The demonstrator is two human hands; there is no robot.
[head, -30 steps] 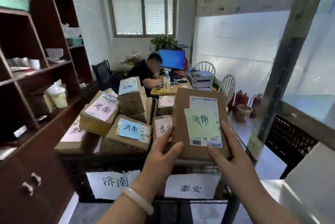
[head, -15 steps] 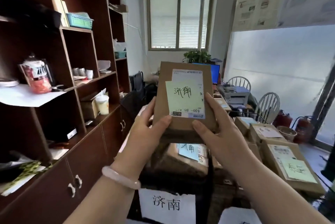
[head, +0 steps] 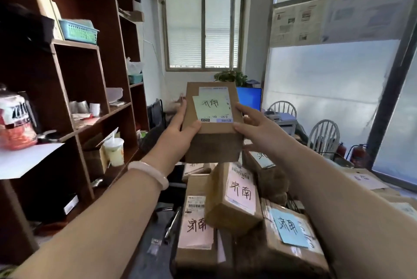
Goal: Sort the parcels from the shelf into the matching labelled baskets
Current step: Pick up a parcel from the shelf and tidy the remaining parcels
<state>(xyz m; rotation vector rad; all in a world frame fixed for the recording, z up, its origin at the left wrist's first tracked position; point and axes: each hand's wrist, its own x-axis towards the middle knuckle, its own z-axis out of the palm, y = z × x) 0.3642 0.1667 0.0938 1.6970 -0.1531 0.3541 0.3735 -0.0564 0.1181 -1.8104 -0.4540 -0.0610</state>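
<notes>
Parcel (head: pixel 213 143), left hand (head: pixel 178 134), right hand (head: pixel 257 129); back unseen

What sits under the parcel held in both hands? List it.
Below the held parcel lie a tilted pink-note parcel, a flat pink-note parcel and a blue-note parcel. Others behind are partly covered by it; what they rest on is hidden.

Brown parcel (head: pixel 212 129), pale green note (head: pixel 211 106), dark brown shelf (head: pixel 74 80)
</notes>
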